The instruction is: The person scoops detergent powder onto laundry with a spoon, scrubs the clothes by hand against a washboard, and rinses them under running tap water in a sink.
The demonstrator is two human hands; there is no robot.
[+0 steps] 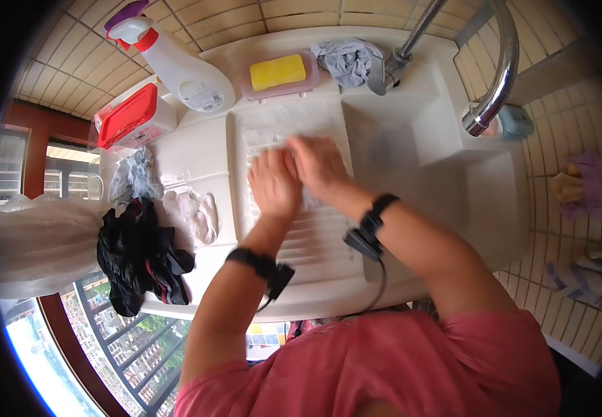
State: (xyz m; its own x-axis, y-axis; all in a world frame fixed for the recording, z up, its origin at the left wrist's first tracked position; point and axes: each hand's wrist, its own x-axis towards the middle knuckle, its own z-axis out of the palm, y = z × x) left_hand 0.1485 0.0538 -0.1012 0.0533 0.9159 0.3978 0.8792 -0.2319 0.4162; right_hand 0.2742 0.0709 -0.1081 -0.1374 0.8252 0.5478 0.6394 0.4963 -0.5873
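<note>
My left hand (274,182) and my right hand (317,167) are pressed close together over the ridged washboard (318,254) built into the white sink. Both have curled fingers, slightly smeared by motion. Whatever lies in or under them is hidden; only whitish, foamy-looking patches show around them. Behind the hands, a yellow bar of soap (278,71) rests in a pinkish soap dish (250,90). Each wrist wears a black strap with a small device.
A spray bottle (193,80), a red-lidded box (128,117) and a grey cloth (351,61) line the back. Black clothing (141,254), a patterned cloth (136,175) and a wet white cloth (195,214) lie left. A chrome faucet (509,62) arches over the basin (436,201).
</note>
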